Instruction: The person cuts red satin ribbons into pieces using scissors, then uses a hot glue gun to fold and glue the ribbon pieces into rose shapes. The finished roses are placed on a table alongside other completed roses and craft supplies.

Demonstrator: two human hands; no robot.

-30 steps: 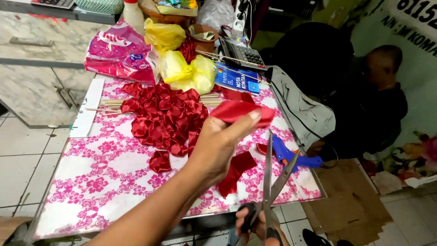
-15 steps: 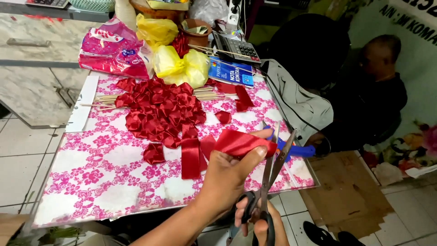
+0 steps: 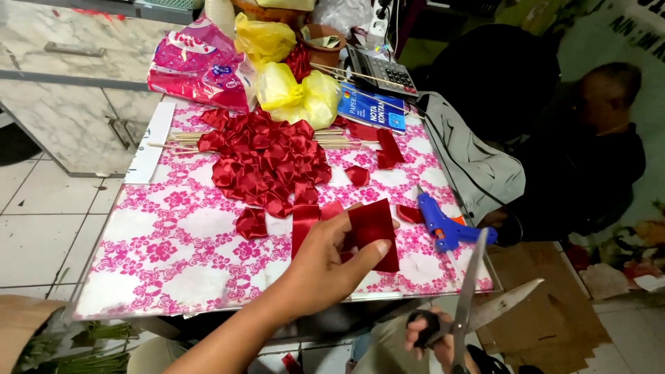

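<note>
Table [image 3: 173, 256], pink-floral cover, fills centre-left of frame. Red ribbon pile [image 3: 267, 163] sits upper-centre on it, folded satin pieces heaped close together, thin wooden sticks [image 3: 181, 138] poking out to its left.

Key relation: left hand [image 3: 325, 266], lower centre, pinches a red ribbon piece [image 3: 374, 232] between thumb and fingers; fingers mostly closed on it, the piece held flat, roughly upright, long axis near vertical w/ slight tilt. Right hand [image 3: 429, 339] at bottom edge, right of centre, grips scissors [image 3: 478, 305] by black handles; blades spread wide in a V, tips pointing up and right. Ribbon piece lies up and left of the blades, apart from them, not btwn them. Right hand is nearer the scissors' pivot; left hand nearer the pile.

Another person, dark clothes, sits at right of frame, beside table edge.

Packages, big to small:
- pink/white plastic bag [image 3: 201, 62], upper left, crumpled, printed.
- yellow plastic bags [image 3: 294, 93], upper centre, knotted, two or so.
- blue booklet [image 3: 374, 107], flat, rectangular, right of yellow bags, printed cover.
- grey calculator [image 3: 381, 69], just above booklet.
- blue glue gun [image 3: 443, 225], right-centre of table, lying on its side, near ribbon piece.
</note>
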